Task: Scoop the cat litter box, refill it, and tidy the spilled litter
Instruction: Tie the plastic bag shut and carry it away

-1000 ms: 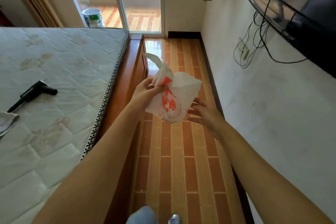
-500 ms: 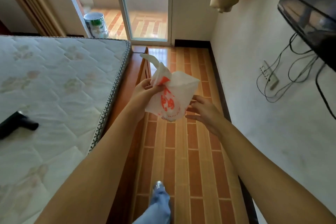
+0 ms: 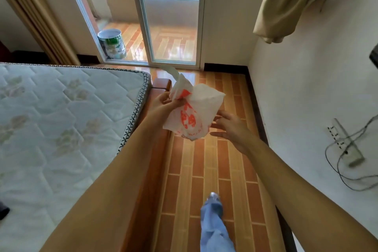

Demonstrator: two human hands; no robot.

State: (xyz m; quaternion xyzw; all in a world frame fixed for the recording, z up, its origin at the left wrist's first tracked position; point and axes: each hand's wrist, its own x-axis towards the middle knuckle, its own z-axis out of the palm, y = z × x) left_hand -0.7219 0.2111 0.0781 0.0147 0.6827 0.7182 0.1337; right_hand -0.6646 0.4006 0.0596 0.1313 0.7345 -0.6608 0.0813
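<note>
At our left hand (image 3: 161, 105), fingers (image 3: 180, 102) are pinching the bunched neck of the plastic bag (image 3: 202, 106). Bag is hanging long axis down, just left of our right hand (image 3: 233, 129), whose fingers (image 3: 224, 115) are sitting spread, holding nothing; contact unclear. Right is nearer the bag's body. Thin crinkly white film, orange print. No litter box showing; we're stepping along glossy tiled floor (image 3: 204, 170) beside the mattress (image 3: 61, 118).

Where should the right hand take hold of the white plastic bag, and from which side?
Likely the free right edge of the plastic bag, approached from the right. The left hand pinches it at its bunched top left, so the right side hangs loose and puffed, and the open right hand is beside it.
</note>
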